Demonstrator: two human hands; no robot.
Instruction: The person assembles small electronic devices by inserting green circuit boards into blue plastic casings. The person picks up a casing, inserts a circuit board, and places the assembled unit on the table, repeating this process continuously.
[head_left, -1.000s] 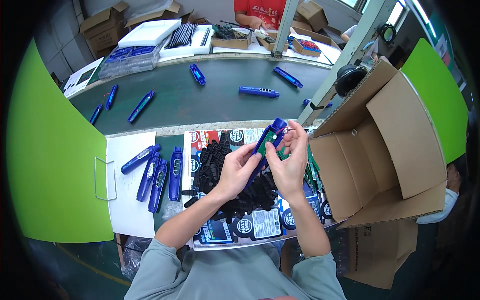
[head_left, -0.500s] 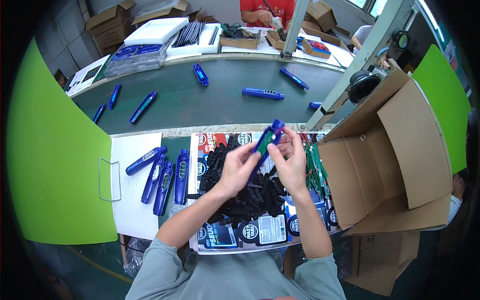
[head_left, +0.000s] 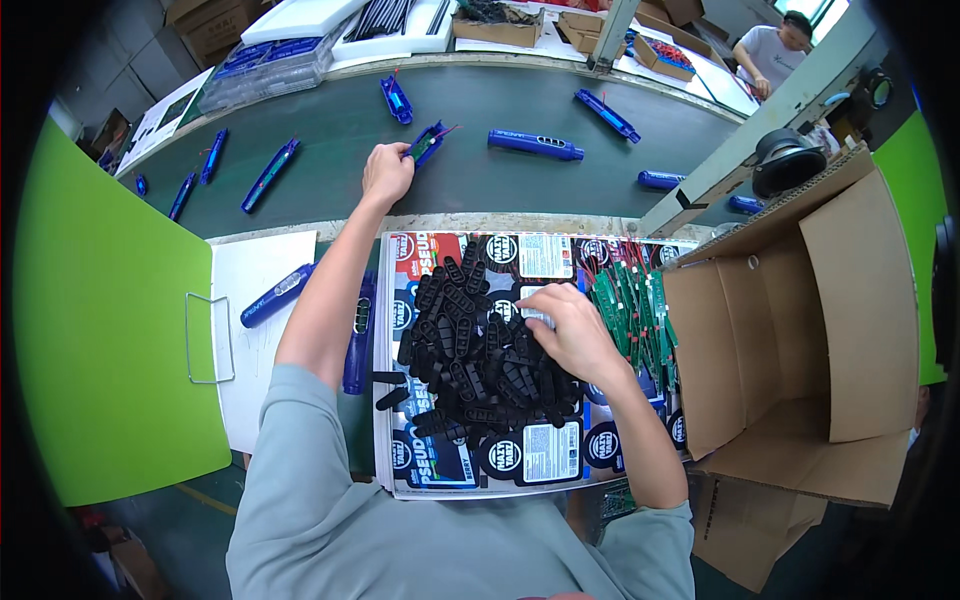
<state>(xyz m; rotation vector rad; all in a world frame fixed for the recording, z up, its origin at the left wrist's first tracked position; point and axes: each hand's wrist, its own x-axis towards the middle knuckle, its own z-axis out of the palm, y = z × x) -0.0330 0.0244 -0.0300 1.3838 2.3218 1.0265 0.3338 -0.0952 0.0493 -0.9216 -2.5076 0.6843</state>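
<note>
Over the green belt, my left hand [head_left: 387, 173] grips the near end of an open blue plastic casing [head_left: 428, 146]. A green circuit board and a thin red wire show in it. My right hand [head_left: 572, 330] hovers at the right side of a heap of black ribbed plastic pieces [head_left: 462, 335], thumb and fingers apart, nothing visible in it. To its right lies a bunch of green circuit strips [head_left: 634, 308] with red wires. By my left arm lie a blue casing [head_left: 278, 296] with oval windows and another blue casing [head_left: 358, 345], both partly hidden.
Several blue casings [head_left: 535, 144] are spread along the green conveyor belt [head_left: 330, 190]. A large open cardboard box [head_left: 750, 350] stands at the right, beside a metal post [head_left: 700, 185]. A green panel [head_left: 120, 330] rises at the left. Across the belt sits a co-worker [head_left: 775, 55].
My left hand has carried the blue casing from above the black heap forward to the belt. My right hand has let go of it and dropped back over the heap. The view has tilted down.
</note>
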